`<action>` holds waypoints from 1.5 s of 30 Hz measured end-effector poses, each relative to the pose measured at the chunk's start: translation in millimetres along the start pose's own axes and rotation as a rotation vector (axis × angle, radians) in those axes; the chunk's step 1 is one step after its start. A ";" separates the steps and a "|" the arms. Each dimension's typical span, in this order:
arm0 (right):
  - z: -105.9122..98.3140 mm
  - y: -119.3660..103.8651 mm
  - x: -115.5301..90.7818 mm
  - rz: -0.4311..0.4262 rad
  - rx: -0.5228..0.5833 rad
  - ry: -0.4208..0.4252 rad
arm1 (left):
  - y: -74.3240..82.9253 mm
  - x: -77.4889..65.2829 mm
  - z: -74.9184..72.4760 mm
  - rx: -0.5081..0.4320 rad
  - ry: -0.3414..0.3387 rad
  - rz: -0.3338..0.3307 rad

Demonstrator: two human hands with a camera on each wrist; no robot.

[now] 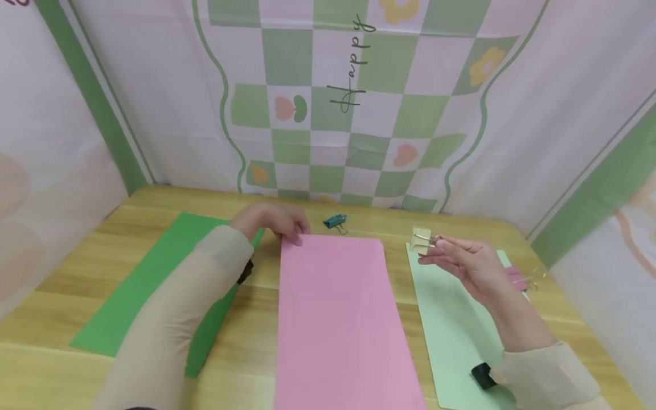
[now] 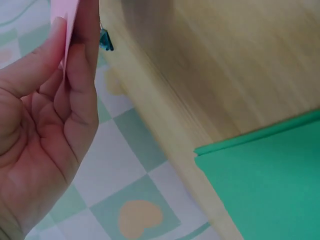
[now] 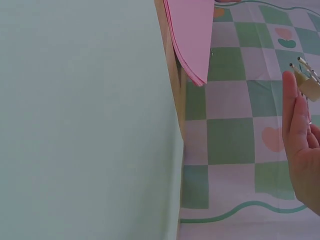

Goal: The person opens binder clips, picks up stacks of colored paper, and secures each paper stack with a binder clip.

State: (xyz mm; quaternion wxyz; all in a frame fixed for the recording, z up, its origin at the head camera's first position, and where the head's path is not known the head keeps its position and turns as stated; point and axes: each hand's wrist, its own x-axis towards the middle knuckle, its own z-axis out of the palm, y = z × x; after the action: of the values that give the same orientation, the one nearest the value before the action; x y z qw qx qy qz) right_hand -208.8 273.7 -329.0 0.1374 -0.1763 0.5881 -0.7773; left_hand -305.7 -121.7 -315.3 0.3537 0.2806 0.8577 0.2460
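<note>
My left hand (image 1: 281,221) pinches the far left corner of a pink paper stack (image 1: 335,319) between thumb and fingers. In the left wrist view the thumb presses one side of the pink paper (image 2: 64,15) and the fingers back the other. Over the far end of the pale green sheets (image 1: 451,330), my right hand (image 1: 474,265) holds a pale yellow binder clip (image 1: 422,239) by its wire handles. That clip also shows at the right edge of the right wrist view, above the palm. A teal binder clip (image 1: 335,221) lies just beyond the pink paper.
Darker green paper (image 1: 154,273) lies under my left forearm. A pink binder clip (image 1: 516,277) sits on the right edge of the pale green sheets. Behind the wooden table (image 1: 251,324) hangs a checkered cloth (image 1: 335,142), with more cloth at both sides.
</note>
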 end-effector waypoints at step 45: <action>12.8 8.3 6.8 0.210 -0.333 0.108 | 1.9 -25.3 -10.7 -0.142 0.233 0.105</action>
State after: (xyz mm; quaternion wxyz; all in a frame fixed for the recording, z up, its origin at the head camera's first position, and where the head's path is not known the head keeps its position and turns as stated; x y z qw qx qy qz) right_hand -209.3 257.4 -333.1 0.1548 -0.0923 0.7302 -0.6591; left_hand -298.1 -139.3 -295.6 0.2572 0.2689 0.8575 0.3551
